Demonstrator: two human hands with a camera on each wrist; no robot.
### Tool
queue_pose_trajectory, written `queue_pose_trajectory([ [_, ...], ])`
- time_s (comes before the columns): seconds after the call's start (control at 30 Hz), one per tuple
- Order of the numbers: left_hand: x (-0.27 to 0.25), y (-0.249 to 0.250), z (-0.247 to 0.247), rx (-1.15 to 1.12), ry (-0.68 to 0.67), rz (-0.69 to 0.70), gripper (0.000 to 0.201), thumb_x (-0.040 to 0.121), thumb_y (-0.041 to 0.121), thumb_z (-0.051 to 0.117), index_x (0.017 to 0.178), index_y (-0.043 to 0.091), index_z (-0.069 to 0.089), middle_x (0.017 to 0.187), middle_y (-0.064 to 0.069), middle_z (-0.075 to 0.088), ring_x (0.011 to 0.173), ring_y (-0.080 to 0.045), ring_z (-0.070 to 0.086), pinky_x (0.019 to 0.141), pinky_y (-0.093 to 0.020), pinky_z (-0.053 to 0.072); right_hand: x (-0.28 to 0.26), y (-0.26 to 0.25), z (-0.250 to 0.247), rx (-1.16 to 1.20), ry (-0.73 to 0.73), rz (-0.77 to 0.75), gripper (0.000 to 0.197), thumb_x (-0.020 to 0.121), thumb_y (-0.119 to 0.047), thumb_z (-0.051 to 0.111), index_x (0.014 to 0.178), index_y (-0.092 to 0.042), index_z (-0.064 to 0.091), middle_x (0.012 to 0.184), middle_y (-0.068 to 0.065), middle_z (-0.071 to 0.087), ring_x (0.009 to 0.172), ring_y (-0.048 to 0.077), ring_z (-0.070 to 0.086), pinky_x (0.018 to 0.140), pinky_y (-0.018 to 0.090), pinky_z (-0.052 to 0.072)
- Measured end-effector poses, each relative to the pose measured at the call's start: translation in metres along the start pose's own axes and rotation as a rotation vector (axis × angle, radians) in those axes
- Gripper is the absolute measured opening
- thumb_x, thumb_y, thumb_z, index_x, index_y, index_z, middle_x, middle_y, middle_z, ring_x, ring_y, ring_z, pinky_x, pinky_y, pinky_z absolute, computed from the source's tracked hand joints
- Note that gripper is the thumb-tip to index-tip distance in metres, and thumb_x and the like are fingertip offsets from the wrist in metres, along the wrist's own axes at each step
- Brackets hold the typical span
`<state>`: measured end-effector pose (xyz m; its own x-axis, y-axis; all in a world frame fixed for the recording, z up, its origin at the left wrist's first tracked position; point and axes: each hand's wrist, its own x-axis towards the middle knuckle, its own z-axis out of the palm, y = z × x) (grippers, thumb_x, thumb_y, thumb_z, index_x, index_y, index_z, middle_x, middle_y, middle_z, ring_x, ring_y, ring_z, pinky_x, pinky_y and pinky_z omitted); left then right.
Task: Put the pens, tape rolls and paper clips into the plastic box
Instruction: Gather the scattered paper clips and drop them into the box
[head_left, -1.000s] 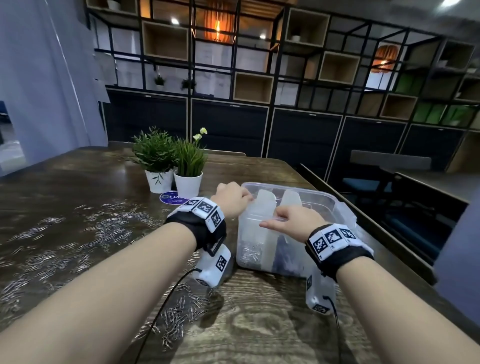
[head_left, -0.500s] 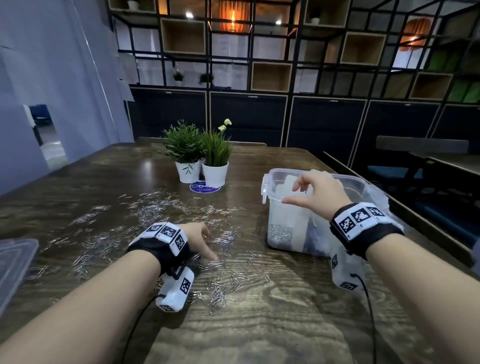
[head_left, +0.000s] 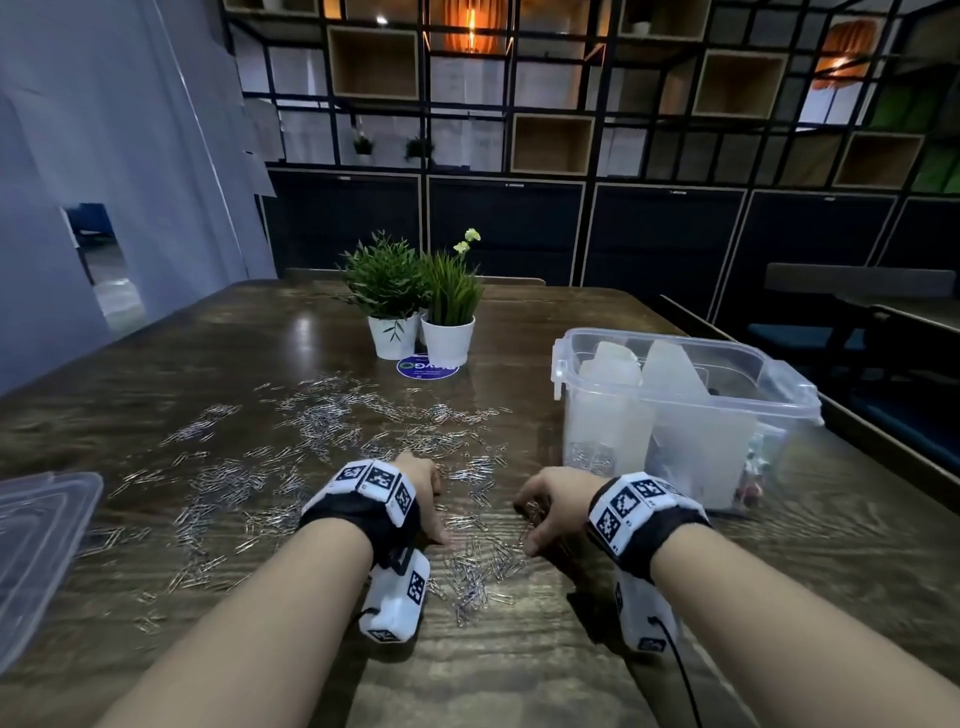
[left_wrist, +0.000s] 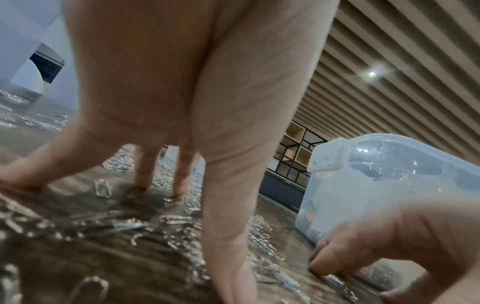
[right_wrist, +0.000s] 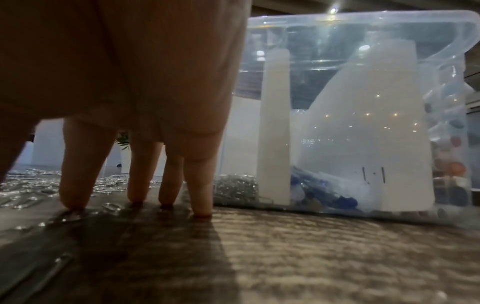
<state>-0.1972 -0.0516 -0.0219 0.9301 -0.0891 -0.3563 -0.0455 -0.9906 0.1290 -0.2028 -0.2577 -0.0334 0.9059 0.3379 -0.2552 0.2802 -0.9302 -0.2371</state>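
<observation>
Silver paper clips (head_left: 322, 415) lie scattered over the dark wooden table (head_left: 519, 675), with a denser pile (head_left: 483, 566) between my hands. My left hand (head_left: 434, 504) rests its spread, straight fingers (left_wrist: 182, 181) on the table among the clips. My right hand (head_left: 535, 519) stands on its fingertips (right_wrist: 200, 195) at the pile's right edge, holding nothing I can see. The clear plastic box (head_left: 779, 395) stands open just right of the right hand. White dividers (right_wrist: 275, 123) split it, with paper clips (right_wrist: 236, 187) and blue pens (right_wrist: 324, 195) at the bottom.
The box's clear lid (head_left: 41, 535) lies at the table's left edge. Two potted plants (head_left: 395, 312) (head_left: 449, 322) stand at the back centre beside a blue round sticker (head_left: 428, 368). The table's right edge (head_left: 883, 457) runs close behind the box. Small coloured items (head_left: 750, 478) fill the box's right end.
Both hands left the top of the box. The left came down onto the clips first, then the right dropped to the table beside it. The head view has swung left.
</observation>
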Motion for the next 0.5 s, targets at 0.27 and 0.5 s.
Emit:
queue_pose_trajectory([
  [0.27,0.017,0.004,0.008,-0.127,-0.028,0.076,0.036,0.075,0.033,0.08,0.095,0.019,0.053,0.083,0.008,0.054,0.08,-0.013,0.05,0.071,-0.024,0.04,0.012,-0.003,0.007,0.102,0.062,-0.006,0.027,0.071,-0.023,0.086,0.094,-0.013,0.074,0.076,-0.009,0.06,0.078,0.011,0.057,0.073,0.023,0.044],
  [0.5,0.029,0.005,0.011,-0.14,-0.05,0.11,0.021,0.084,0.025,0.072,0.078,0.019,0.053,0.076,0.006,0.055,0.078,-0.015,0.049,0.068,-0.021,0.04,0.012,-0.003,0.009,0.138,0.071,0.0,0.011,0.077,-0.011,0.079,0.083,-0.004,0.072,0.074,-0.003,0.072,0.064,0.004,0.06,0.077,0.025,0.051],
])
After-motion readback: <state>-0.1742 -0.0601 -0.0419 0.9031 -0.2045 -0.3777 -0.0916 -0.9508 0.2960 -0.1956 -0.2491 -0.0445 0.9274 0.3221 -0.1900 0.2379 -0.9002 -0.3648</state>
